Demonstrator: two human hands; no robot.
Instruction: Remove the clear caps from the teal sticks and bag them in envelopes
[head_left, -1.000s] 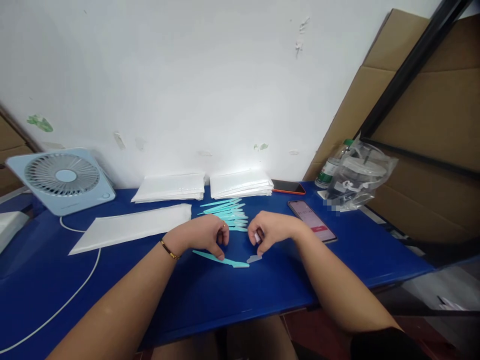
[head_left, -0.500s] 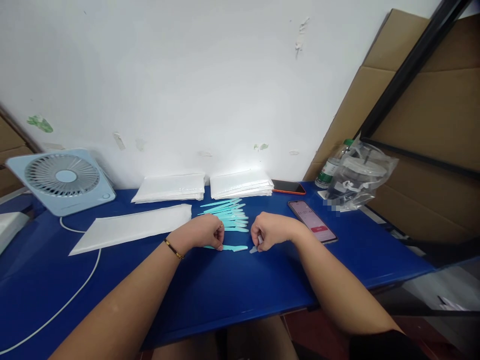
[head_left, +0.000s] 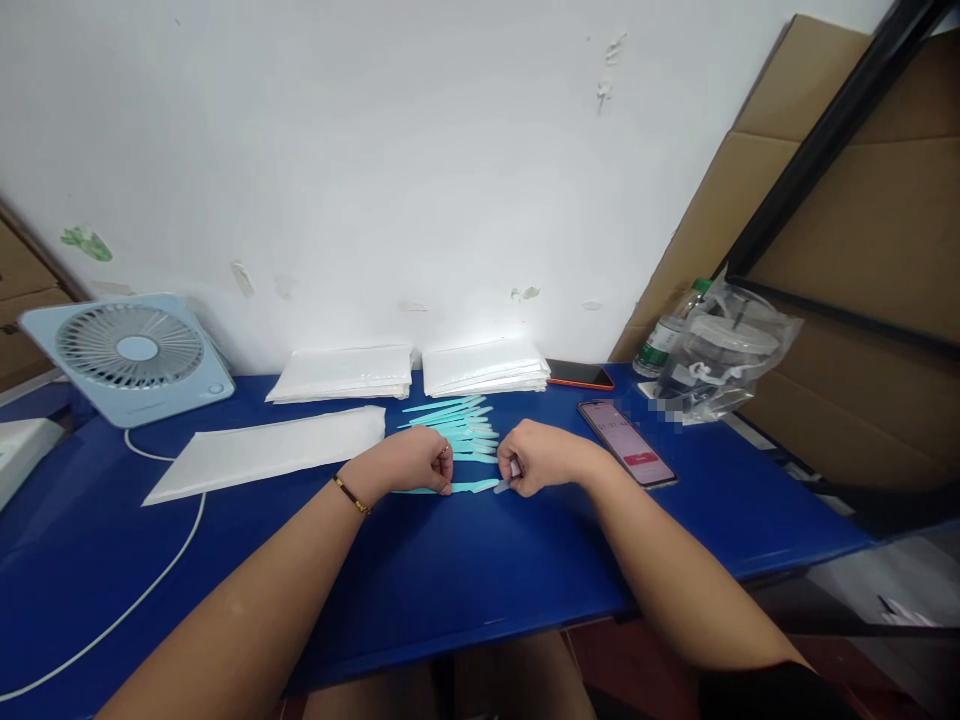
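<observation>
On the blue table (head_left: 465,580) my left hand (head_left: 414,462) is closed, its fingertips pinching a thin teal plastic stick (head_left: 469,487) that lies flat just in front of a row of several similar teal sticks (head_left: 457,425). My right hand (head_left: 541,457) is closed too, pinching a small pale cap-like piece (head_left: 505,484) at the right tip of that stick. The two hands are a few centimetres apart, knuckles facing each other. A gold bracelet sits on my left wrist.
Two stacks of white pouches (head_left: 484,366) lie against the wall, a long white pouch (head_left: 270,450) to the left. A fan (head_left: 129,352) with a white cable stands far left. Two phones (head_left: 626,443) and a bagged bottle (head_left: 709,350) lie right, with cardboard behind.
Both hands moved away from me toward the row of sticks, carrying the teal stick and the pale piece. The pale piece, earlier lying apart, now meets the stick's right tip.
</observation>
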